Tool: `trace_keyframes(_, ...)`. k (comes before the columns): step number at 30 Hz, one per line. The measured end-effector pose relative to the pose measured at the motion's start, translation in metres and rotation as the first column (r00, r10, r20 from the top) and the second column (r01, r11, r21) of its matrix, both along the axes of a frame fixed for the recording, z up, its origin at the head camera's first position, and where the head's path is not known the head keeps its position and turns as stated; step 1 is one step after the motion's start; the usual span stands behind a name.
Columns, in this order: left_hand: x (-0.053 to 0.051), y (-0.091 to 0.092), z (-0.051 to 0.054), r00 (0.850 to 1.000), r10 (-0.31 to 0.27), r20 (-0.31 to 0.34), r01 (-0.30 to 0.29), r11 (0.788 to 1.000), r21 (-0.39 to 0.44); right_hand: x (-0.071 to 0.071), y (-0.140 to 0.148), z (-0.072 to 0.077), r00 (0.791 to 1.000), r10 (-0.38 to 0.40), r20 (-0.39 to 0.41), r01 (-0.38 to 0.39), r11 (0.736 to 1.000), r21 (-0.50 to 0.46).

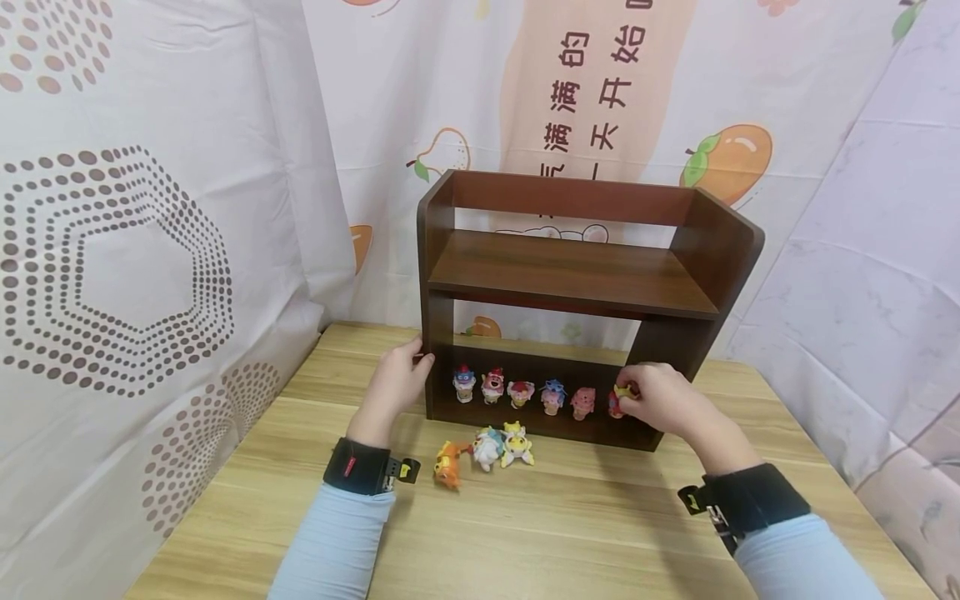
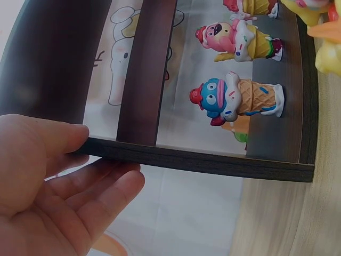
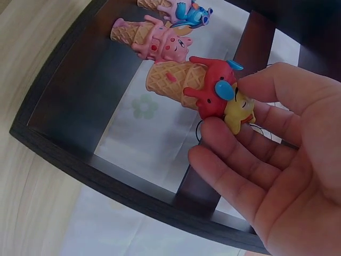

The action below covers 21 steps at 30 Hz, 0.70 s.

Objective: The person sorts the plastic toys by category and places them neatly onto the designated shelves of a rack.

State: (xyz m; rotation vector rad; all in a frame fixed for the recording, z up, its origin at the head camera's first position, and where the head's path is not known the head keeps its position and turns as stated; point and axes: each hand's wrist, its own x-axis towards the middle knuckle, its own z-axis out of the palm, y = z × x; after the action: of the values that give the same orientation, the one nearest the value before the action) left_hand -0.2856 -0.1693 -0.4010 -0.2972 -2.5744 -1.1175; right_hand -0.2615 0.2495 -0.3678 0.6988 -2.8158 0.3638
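Note:
My right hand (image 1: 663, 398) pinches a red and yellow ice-cream-cone figurine (image 3: 210, 90) by its top, at the right end of the lower compartment of a dark brown shelf (image 1: 573, 287). Beside it, a row of several cone figurines stands upright, from the blue one with a red cap (image 2: 240, 98) at the left to a pink one (image 1: 582, 402). My left hand (image 1: 395, 379) holds the shelf's left side panel (image 2: 202, 164), thumb at the front edge and fingers outside. On the table before the shelf lie an orange figurine (image 1: 447, 465), a white and teal one (image 1: 487, 448) and a yellow and white one (image 1: 517, 445).
The shelf stands on a wood-grain table (image 1: 525, 533); its upper board (image 1: 570, 267) bears nothing. Printed curtains (image 1: 390, 100) hang close behind and at both sides.

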Motion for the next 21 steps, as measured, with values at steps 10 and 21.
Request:
trace_keyframes(10,0.000,0.000,0.000,1.000,0.006,0.017,-0.006,1.000,-0.009,-0.006,-0.001,-0.006,0.998,-0.024,0.061,0.025,1.000,-0.012)
trace_keyframes(21,-0.001,0.000,0.000,1.000,0.004,0.000,-0.004,1.000,-0.012,-0.019,0.005,-0.019,0.992,-0.047,0.116,0.047,0.999,0.002)
